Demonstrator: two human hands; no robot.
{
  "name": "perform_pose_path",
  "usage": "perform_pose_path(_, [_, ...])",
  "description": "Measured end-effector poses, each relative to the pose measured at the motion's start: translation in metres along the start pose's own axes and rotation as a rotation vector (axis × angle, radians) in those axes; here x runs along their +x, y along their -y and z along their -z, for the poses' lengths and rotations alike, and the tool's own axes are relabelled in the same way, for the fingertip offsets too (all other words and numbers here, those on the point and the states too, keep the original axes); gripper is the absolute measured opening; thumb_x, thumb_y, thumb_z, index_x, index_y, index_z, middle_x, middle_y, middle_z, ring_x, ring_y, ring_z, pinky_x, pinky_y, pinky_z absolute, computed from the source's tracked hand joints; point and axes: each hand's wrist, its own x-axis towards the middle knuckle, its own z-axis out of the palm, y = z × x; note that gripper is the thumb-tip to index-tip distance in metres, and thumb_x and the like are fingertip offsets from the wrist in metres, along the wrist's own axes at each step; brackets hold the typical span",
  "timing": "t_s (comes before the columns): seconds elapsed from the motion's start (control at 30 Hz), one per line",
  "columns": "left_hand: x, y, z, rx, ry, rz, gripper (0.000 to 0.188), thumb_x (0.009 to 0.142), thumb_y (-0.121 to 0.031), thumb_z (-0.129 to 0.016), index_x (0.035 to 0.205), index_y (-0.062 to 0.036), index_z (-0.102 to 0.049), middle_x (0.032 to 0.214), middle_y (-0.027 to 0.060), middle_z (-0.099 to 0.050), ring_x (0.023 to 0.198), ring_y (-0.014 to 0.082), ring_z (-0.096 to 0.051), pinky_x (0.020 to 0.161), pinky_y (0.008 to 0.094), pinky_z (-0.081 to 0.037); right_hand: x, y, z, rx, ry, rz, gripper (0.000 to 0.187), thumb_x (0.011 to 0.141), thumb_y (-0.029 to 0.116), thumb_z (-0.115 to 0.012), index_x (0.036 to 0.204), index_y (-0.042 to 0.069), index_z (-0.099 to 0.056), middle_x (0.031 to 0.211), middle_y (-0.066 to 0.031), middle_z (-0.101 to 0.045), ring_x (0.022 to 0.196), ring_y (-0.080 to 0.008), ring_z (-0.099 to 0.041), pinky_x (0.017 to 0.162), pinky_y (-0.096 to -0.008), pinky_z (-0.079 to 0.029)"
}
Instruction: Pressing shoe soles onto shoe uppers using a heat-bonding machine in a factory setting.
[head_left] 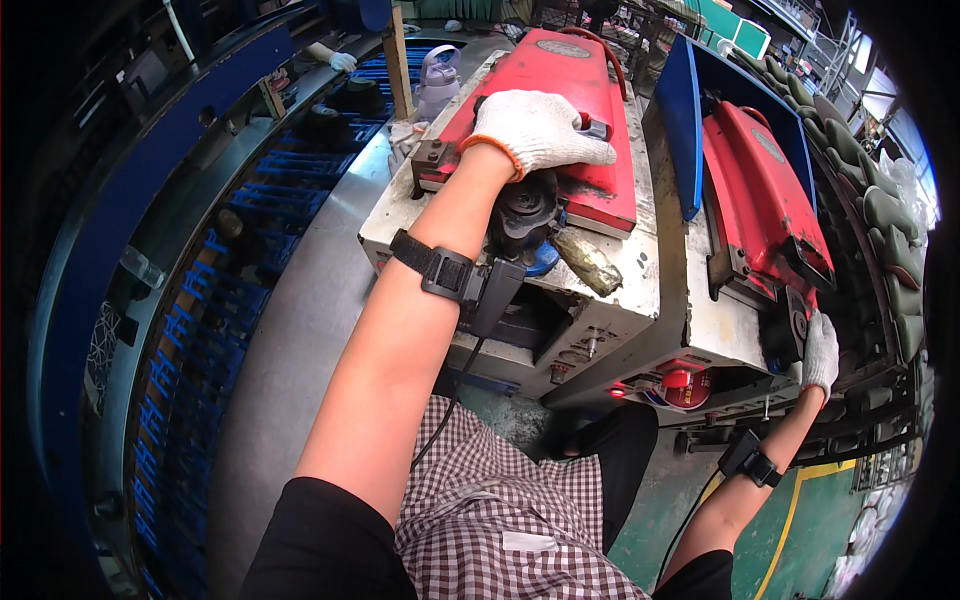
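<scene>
My left hand (540, 135), in a white knit glove with an orange cuff, is closed around a dark handle (595, 127) with a red band, on top of a red machine cover (575, 60). Below that hand sits a black round fitting (527, 203) at the machine's front. A worn, yellowish wrapped piece (588, 262) lies beside it. Off to the right, my gloved right hand (822, 355) has its fingers stretched upward against a dark part (797, 318) at the front of a second red-covered machine (765, 190). The palm side of that hand is hidden.
A blue panel (677, 130) stands between the machines. Green padded pieces (885, 210) line a rack at the right. On the left runs a line of blue slats (180, 350) beside a grey metal surface (290, 340). A lilac bottle (438, 80) stands behind; another gloved hand (342, 62) shows farther off.
</scene>
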Motion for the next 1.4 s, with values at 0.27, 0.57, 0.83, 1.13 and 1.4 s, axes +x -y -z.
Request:
perform_pose_path(0.27, [0.001, 0.0, -0.001, -0.005, 0.001, -0.005, 0.072, 0.079, -0.077, -0.057, 0.091, -0.011, -0.082, 0.092, 0.0168, -0.075, 0.088, 0.034, -0.073, 0.08, 0.0432, -0.056, -0.002, 0.002, 0.003, -0.017, -0.004, -0.027, 0.069, 0.105, 0.055, -0.049, 0.146, -0.001, -0.056, 0.147, -0.0198, -0.06, 0.138, -0.0323, -0.056, 0.113, -0.0379, -0.041])
perform_pose_path(0.57, [0.001, 0.0, 0.0, 0.005, 0.0, -0.001, 0.072, 0.079, -0.078, -0.056, 0.093, -0.0112, -0.082, 0.094, 0.0163, -0.076, 0.089, 0.0338, -0.073, 0.082, 0.043, -0.056, -0.001, 0.0, 0.003, 0.014, 0.008, -0.022, 0.069, 0.105, 0.054, -0.049, 0.146, -0.001, -0.055, 0.147, -0.0202, -0.06, 0.138, -0.0324, -0.056, 0.113, -0.0373, -0.041])
perform_pose_path(0.83, [0.001, -0.001, 0.0, 0.008, 0.013, 0.01, 0.073, 0.078, -0.08, -0.057, 0.095, -0.0129, -0.082, 0.096, 0.0156, -0.076, 0.091, 0.0336, -0.073, 0.083, 0.0428, -0.056, -0.001, 0.001, 0.004, -0.029, 0.004, -0.021, 0.067, 0.106, 0.053, -0.049, 0.146, 0.0, -0.056, 0.148, -0.0198, -0.059, 0.139, -0.0331, -0.054, 0.114, -0.0382, -0.041])
perform_pose_path(1.13, [0.0, -0.005, 0.007, 0.034, 0.109, 0.049, 0.071, 0.08, -0.079, -0.055, 0.111, -0.0203, -0.082, 0.115, 0.0092, -0.077, 0.105, 0.0324, -0.073, 0.091, 0.046, -0.056, 0.004, -0.008, 0.001, -0.004, 0.01, -0.024, 0.069, 0.105, 0.053, -0.05, 0.147, -0.001, -0.054, 0.149, -0.0194, -0.058, 0.14, -0.0322, -0.054, 0.115, -0.0372, -0.04])
perform_pose_path(1.4, [-0.001, -0.004, 0.007, 0.031, 0.099, 0.044, 0.071, 0.08, -0.078, -0.056, 0.11, -0.0198, -0.082, 0.115, 0.0095, -0.077, 0.105, 0.0324, -0.073, 0.09, 0.0453, -0.056, 0.0, -0.001, 0.001, -0.027, -0.008, -0.017, 0.069, 0.105, 0.053, -0.051, 0.147, -0.002, -0.054, 0.149, -0.0202, -0.058, 0.14, -0.0321, -0.054, 0.115, -0.0375, -0.04])
